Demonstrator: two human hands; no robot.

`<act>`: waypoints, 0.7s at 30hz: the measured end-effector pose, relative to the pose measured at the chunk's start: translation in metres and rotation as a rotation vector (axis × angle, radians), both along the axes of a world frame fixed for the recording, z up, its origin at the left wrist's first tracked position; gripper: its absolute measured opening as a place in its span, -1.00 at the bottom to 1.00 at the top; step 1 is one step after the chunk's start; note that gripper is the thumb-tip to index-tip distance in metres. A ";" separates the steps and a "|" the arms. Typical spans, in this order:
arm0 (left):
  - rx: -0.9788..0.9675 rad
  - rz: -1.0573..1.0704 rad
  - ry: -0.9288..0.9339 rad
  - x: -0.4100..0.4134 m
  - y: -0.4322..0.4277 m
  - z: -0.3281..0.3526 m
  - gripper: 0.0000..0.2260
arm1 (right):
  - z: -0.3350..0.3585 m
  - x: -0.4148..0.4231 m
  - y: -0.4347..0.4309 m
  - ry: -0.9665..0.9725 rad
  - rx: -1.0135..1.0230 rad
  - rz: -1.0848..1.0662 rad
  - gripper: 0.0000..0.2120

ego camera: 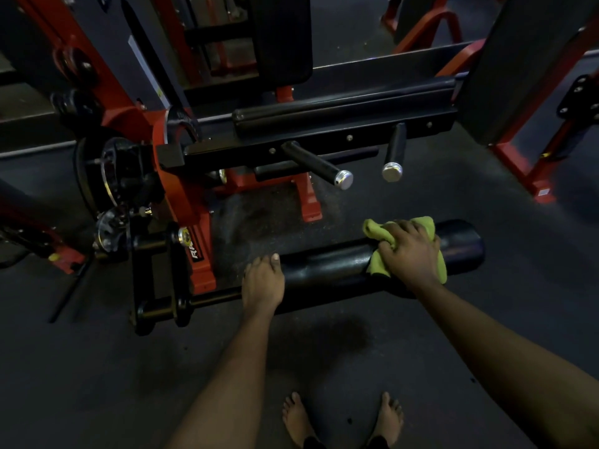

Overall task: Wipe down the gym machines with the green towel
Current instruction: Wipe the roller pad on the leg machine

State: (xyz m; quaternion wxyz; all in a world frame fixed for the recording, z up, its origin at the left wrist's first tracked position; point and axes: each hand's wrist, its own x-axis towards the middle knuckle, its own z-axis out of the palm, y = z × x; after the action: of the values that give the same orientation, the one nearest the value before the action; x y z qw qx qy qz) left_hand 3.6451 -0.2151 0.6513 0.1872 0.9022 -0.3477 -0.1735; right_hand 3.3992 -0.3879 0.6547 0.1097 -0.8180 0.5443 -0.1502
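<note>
The right hand point(410, 252) is clutching the green towel point(405, 246) on the roller pad point(327, 270); left hand point(263, 280) is gripping the pad's left part.

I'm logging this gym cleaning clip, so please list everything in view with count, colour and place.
green towel: one, lime green, bunched on the roller pad's right part, under the right hand
roller pad: one, black, lying across the foreground
handles: two, black with silver end caps, jutting out beyond the roller pad
long pad: one, black, behind the handles
machine frame: one, red and black, left and centre
upright pads: two, black, top centre and top right
floor: dark, speckled, all around
feet: two, bare, bottom edge
left hand: one, fingers curled over the roller pad's left part
right hand: one, gripping the green towel
</note>
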 end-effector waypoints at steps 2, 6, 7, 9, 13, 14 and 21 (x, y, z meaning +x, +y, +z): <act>-0.034 0.014 0.001 0.001 -0.001 -0.003 -0.56 | 0.003 -0.020 -0.017 -0.006 0.021 -0.081 -0.58; -0.069 0.057 -0.027 -0.006 -0.003 -0.010 -0.57 | 0.007 -0.068 -0.053 0.021 0.070 -0.196 -0.54; -0.076 0.062 -0.040 -0.007 -0.003 -0.012 -0.58 | 0.008 -0.074 -0.060 0.031 0.096 -0.204 -0.55; -0.100 0.056 -0.071 -0.010 -0.001 -0.018 -0.58 | 0.010 -0.075 -0.068 0.043 0.151 -0.236 -0.60; -0.147 0.045 -0.097 -0.018 0.008 -0.022 -0.50 | 0.018 -0.061 -0.080 0.079 0.249 -0.279 -0.57; -0.168 0.055 -0.093 -0.023 0.013 -0.021 -0.50 | 0.020 -0.060 -0.084 0.108 0.272 -0.267 -0.55; -0.343 0.071 -0.022 -0.050 0.043 -0.026 -0.52 | 0.022 -0.033 -0.073 0.267 0.259 -0.187 -0.55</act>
State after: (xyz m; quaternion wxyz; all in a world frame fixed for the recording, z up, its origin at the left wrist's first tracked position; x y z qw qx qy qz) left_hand 3.5953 -0.1723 0.6250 0.3406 0.8706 -0.3423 -0.0949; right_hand 3.3660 -0.4607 0.6771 0.1262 -0.7555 0.6425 0.0212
